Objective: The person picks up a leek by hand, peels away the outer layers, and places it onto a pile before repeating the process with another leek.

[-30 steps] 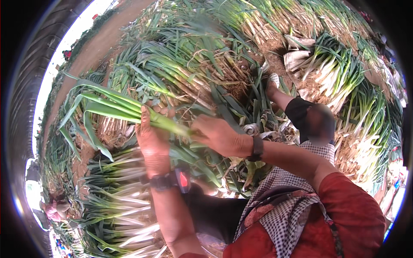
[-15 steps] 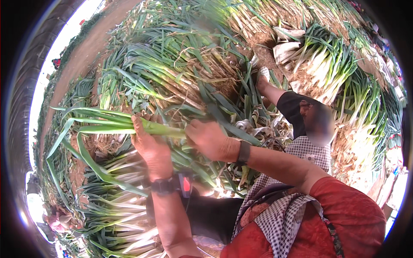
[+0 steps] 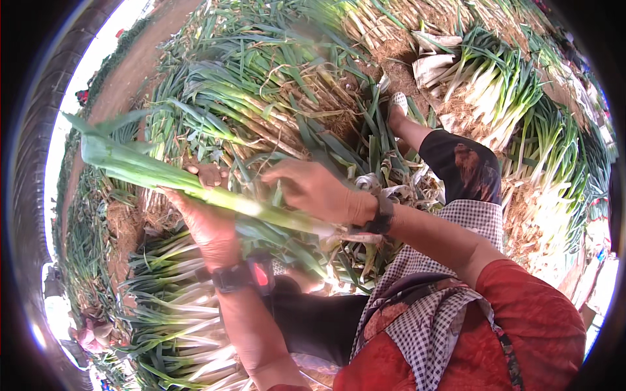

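A long, thick green onion [image 3: 241, 204] slants across in front of me, leaves to the upper left and pale root end to the lower right. My left hand [image 3: 207, 221] grips it where the leaves meet the stalk. Its leaves [image 3: 111, 153] look folded and blurred by motion. Just above the pale stalk is my right hand [image 3: 319, 192], fingers bent but apart, with nothing visible between them. Under both hands lie loose green leaves and dry peelings [image 3: 372, 186].
Below left lies a row of peeled green onions [image 3: 189, 313] with white stalks. Unpeeled, soil-stained ones [image 3: 261, 111] are heaped ahead. More white-stalked bundles [image 3: 502, 98] lie at the right. My outstretched leg [image 3: 460, 163] lies between the piles.
The green onion has swung, its leaves rising and its pale end dropping to the right. My right hand has come off the stalk. My left hand has shifted left.
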Motion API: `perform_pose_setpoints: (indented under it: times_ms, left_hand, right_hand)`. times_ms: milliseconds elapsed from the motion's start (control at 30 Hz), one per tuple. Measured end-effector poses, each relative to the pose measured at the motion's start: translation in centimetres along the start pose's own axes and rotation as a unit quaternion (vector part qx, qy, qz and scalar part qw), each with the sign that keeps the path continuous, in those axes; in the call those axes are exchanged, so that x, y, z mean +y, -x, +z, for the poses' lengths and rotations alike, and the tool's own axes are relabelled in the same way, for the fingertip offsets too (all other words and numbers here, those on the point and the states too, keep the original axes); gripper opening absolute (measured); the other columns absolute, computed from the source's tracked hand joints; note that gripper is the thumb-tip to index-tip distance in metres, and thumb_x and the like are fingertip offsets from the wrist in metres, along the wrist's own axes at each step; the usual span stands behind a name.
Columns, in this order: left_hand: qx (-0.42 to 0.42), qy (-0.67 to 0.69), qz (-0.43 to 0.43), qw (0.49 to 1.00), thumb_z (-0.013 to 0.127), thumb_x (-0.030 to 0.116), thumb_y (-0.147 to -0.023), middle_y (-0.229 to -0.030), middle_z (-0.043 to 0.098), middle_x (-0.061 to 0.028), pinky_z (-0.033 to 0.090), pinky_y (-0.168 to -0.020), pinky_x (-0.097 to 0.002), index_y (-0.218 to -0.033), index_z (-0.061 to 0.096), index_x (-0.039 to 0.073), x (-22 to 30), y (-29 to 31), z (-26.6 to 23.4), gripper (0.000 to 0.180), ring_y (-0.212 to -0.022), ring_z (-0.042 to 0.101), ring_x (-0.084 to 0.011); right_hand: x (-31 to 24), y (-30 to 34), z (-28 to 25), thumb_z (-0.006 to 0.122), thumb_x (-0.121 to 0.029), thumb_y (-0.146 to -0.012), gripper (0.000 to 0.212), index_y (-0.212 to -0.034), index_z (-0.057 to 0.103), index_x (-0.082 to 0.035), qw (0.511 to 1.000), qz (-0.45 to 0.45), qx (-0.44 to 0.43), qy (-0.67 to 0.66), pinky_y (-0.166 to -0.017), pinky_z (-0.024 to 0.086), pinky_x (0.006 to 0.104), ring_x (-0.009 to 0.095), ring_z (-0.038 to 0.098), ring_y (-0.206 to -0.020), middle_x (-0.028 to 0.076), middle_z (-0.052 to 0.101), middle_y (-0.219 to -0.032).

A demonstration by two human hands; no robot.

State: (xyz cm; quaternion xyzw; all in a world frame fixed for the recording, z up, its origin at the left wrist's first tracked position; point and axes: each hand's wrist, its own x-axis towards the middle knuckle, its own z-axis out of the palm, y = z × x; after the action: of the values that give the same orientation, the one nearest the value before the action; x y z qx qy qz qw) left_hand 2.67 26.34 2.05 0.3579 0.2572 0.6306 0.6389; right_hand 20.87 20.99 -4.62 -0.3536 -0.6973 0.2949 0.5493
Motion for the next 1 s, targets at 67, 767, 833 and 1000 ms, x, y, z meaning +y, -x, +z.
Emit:
perform_pose_setpoints:
  times_ms: [67, 767, 833, 1000]
  left_hand:
    - [-0.042, 0.010, -0.011, 0.999, 0.053, 0.064, -0.086, -0.068, 0.044, 0.0007, 0.039, -0.069, -0.0307, -0.093, 0.053, 0.011, -0.4, 0.2, -0.3, 0.053, -0.064, 0.041, -0.0138]
    - [-0.009, -0.015, 0.051, 0.999, 0.057, 0.054, -0.088, -0.066, 0.042, 0.0020, 0.031, -0.052, -0.0249, -0.095, 0.054, 0.009, -0.7, 1.2, -0.1, 0.046, -0.054, 0.035, -0.0095]
    - [0.002, -0.027, 0.047, 0.999, 0.055, 0.054, -0.090, -0.065, 0.041, 0.0020, 0.031, -0.051, -0.0251, -0.093, 0.053, 0.009, -0.6, 1.2, 0.2, 0.045, -0.054, 0.035, -0.0094]
    - [-0.093, 0.009, 0.035, 0.995, 0.054, 0.050, -0.092, -0.063, 0.040, 0.0019, 0.030, -0.048, -0.0244, -0.089, 0.053, 0.009, -0.2, 1.3, -0.5, 0.041, -0.053, 0.035, -0.0092]
  right_hand:
    - [-2.6, -1.8, 0.2, 0.058, 0.005, -0.076, 0.037, -0.113, 0.057, -0.002, 0.999, -0.043, -0.026, -0.014, -0.076, 0.048, 0.0355, 0.030, 0.059, -0.092, 0.014, 0.058, -0.102]
    - [-3.5, 0.4, 3.1, 0.070, -0.010, -0.076, 0.029, -0.099, 0.054, -0.003, 0.997, 0.010, -0.024, 0.077, -0.058, 0.045, 0.0394, 0.035, 0.059, -0.070, 0.016, 0.057, -0.083]
    - [-3.3, 0.2, 3.3, 0.071, -0.010, -0.075, 0.027, -0.096, 0.055, -0.003, 0.997, 0.025, -0.020, 0.067, -0.057, 0.045, 0.0392, 0.034, 0.059, -0.067, 0.016, 0.058, -0.080]
    - [-3.4, 0.0, 3.3, 0.073, -0.009, -0.073, 0.022, -0.087, 0.057, -0.003, 0.998, 0.052, -0.023, 0.034, -0.053, 0.045, 0.0386, 0.033, 0.059, -0.059, 0.016, 0.058, -0.071]
